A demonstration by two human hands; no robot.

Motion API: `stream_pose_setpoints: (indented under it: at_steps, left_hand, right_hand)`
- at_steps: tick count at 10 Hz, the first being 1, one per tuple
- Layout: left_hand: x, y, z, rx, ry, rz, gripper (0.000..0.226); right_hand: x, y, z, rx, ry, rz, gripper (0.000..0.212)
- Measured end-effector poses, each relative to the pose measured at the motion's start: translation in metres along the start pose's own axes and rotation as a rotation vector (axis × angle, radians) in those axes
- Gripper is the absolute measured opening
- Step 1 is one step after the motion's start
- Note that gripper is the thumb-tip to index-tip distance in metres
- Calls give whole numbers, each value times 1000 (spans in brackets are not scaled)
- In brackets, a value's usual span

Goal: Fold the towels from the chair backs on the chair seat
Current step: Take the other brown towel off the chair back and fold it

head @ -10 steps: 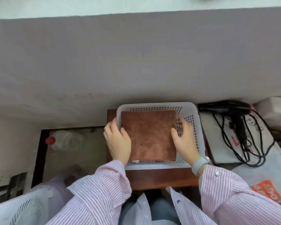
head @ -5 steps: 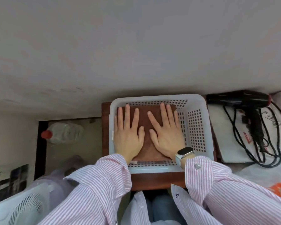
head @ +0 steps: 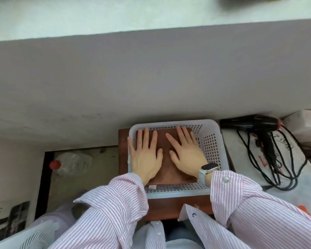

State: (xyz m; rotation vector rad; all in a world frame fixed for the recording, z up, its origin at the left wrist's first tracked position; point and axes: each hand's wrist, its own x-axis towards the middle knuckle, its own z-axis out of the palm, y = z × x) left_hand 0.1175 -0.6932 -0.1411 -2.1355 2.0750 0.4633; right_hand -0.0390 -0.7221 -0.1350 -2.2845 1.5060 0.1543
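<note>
A folded brown towel (head: pixel 166 163) lies flat inside a white perforated plastic basket (head: pixel 213 141). The basket stands on a dark red-brown wooden surface (head: pixel 169 207) against a grey wall. My left hand (head: pixel 145 155) presses flat on the towel's left half, fingers straight and spread. My right hand (head: pixel 185 151), with a watch on the wrist, presses flat on the right half. Most of the towel is hidden under both hands.
A black hair dryer (head: pixel 250 124) with a tangled black cord (head: pixel 269 159) lies on a white bag to the right. A clear bottle with a red cap (head: pixel 68 163) lies on the floor to the left. A white fan (head: pixel 31 238) sits at the lower left.
A second ago my hands held the towel by its left and right edges in the basket. They then moved on top and now press it flat. The view has tilted slightly.
</note>
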Motion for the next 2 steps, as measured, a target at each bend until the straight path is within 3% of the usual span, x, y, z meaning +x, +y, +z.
stream_pose_setpoints:
  at_steps: [2]
  left_hand:
    - [-6, -4, -63, -69, 93, 52, 50]
  right_hand:
    - [-6, -24, -62, 21, 71, 17, 51]
